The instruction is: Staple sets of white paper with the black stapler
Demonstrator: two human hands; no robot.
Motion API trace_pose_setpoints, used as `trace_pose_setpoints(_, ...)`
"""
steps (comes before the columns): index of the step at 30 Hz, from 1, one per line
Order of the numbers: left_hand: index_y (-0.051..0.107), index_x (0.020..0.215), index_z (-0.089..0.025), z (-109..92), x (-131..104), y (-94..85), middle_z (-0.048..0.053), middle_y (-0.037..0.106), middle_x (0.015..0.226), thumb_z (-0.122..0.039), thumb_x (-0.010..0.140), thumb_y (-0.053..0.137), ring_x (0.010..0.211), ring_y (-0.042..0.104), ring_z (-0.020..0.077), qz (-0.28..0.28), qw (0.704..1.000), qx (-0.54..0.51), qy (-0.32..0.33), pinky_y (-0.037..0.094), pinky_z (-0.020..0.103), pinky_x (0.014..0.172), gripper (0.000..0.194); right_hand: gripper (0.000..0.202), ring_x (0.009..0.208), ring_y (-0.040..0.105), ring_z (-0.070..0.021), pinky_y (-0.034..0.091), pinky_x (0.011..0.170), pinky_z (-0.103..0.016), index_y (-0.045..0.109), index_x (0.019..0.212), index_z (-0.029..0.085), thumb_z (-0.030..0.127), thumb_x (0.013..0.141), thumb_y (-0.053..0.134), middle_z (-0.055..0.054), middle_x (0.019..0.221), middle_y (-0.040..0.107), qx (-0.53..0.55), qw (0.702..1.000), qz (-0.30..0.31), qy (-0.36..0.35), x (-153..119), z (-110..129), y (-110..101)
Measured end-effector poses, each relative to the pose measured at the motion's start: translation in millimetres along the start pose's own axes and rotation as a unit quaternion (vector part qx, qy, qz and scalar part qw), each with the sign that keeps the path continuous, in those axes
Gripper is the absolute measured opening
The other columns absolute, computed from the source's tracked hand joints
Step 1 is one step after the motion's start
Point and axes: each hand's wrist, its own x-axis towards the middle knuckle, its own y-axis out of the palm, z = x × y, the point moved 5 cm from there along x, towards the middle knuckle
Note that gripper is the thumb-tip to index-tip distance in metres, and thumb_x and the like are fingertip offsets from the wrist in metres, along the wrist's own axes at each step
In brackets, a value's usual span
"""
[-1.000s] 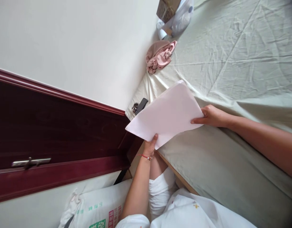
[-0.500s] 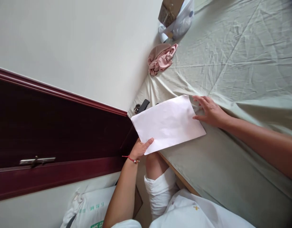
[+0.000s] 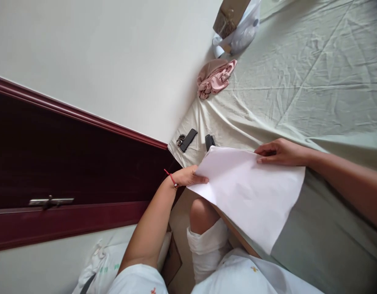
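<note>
A white sheet of paper (image 3: pixel 249 188) is held between both hands, tilted over the edge of the cloth-covered bed. My left hand (image 3: pixel 191 176) grips its left corner, thumb on top and the other fingers hidden beneath. At the upper edge my right hand (image 3: pixel 277 153) pinches the paper between thumb and fingers. Just beyond the sheet lies a black object (image 3: pixel 209 141), partly hidden by the paper. A long black case-like item (image 3: pixel 188 140) rests near the bed's corner, beside a small dark metallic bunch (image 3: pixel 180 140) that looks like keys.
Crumpled pink cloth (image 3: pixel 215 77) lies by the wall, with a cardboard box (image 3: pixel 231 16) and a clear plastic bag (image 3: pixel 245 36) behind it. A dark red wooden panel (image 3: pixel 84 163) with a metal latch (image 3: pixel 52 201) stands left. White bags (image 3: pixel 105 261) sit on the floor below.
The paper has turned and shifted right, its lower corner now hanging toward my lap. My right hand has closed on its upper edge. The black object behind it has come into view.
</note>
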Motion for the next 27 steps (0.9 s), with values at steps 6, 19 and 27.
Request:
trace_pose_setpoints(6,0.081,0.086,-0.014,1,20,11.6,0.012,0.077,0.081,-0.034,0.057,0.091,0.075,0.073,0.0292,0.024,1.0,-0.019,0.004,0.06,0.038,0.068,0.037,0.041,0.075,0.069,-0.0222,0.05,0.061,-0.031,0.075,0.097,0.023,0.06,0.082,0.064,-0.002,0.085,0.076,0.046,0.991,0.117,0.041,-3,3,7)
trace_pose_setpoints(19,0.078,0.092,-0.012,-3,12,-3.1,0.012,0.076,0.091,-0.047,0.07,0.082,0.08,0.07,0.0245,0.021,0.998,0.054,0.017,0.057,0.034,0.073,0.041,0.043,0.082,0.07,-0.0277,0.051,0.067,-0.034,0.071,0.111,0.025,0.02,0.07,0.062,-0.005,0.091,0.075,-0.145,0.982,0.083,0.09,-2,7,9)
trace_pose_setpoints(27,0.074,0.077,-0.01,-26,3,6.7,0.006,0.067,0.07,-0.053,0.078,0.074,0.061,0.057,0.0156,0.033,0.992,0.12,0.01,0.046,0.026,0.056,0.043,0.09,0.125,0.06,-0.0348,0.052,0.085,-0.039,0.031,0.159,0.022,0.012,0.072,0.051,-0.012,0.149,0.055,-0.266,0.954,-0.074,0.117,-3,12,21)
